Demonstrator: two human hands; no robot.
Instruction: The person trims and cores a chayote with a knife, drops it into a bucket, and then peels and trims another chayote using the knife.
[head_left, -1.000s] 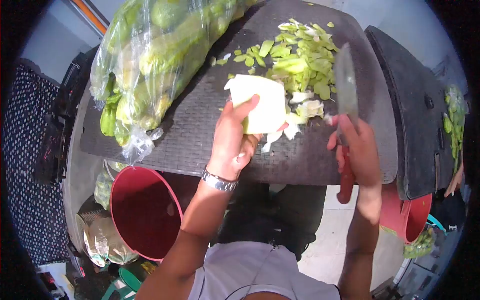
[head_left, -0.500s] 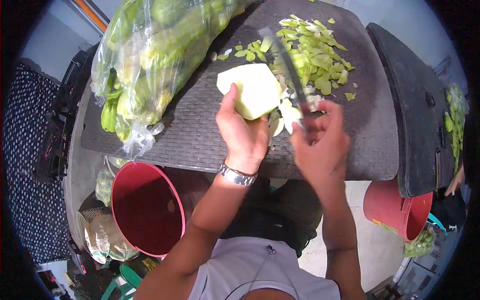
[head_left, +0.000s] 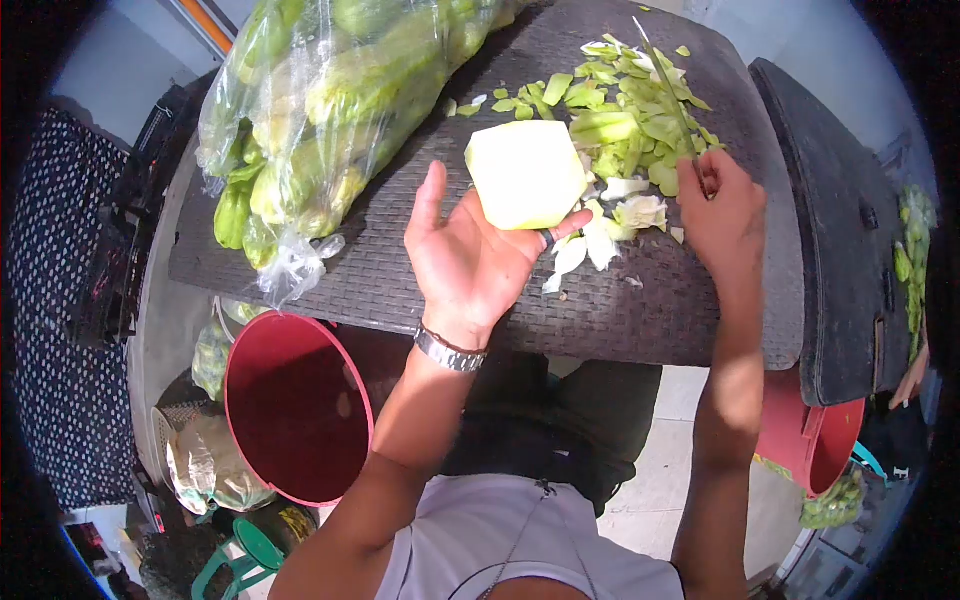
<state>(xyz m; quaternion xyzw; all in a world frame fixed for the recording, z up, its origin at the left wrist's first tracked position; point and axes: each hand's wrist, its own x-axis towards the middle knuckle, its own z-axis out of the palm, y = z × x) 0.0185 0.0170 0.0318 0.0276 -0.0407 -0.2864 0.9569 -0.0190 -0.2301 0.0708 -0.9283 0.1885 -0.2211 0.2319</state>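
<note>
My left hand (head_left: 470,250) is palm up, with a peeled pale green vegetable (head_left: 525,175) resting on its fingers. The thumb stands away from it. The vegetable has flat cut sides and looks almost white in the bright light. My right hand (head_left: 722,205) is closed around the handle of a knife (head_left: 668,85), whose blade points up and away over the peelings. Light green peelings (head_left: 635,135) lie heaped on the dark woven-pattern table (head_left: 390,270). Several whiter scraps (head_left: 600,240) lie between my hands.
A clear plastic bag (head_left: 350,110) of green vegetables lies at the table's left. Below the front edge stand a red bin (head_left: 300,410) on the left and another red bin (head_left: 810,440) on the right. A dark chair back (head_left: 835,240) and part of another person's hand (head_left: 912,378) are at right.
My right hand with the knife has moved right, away from the vegetable. My left hand's thumb has come off the vegetable, which now rests on the fingers. More peelings lie on the heap.
</note>
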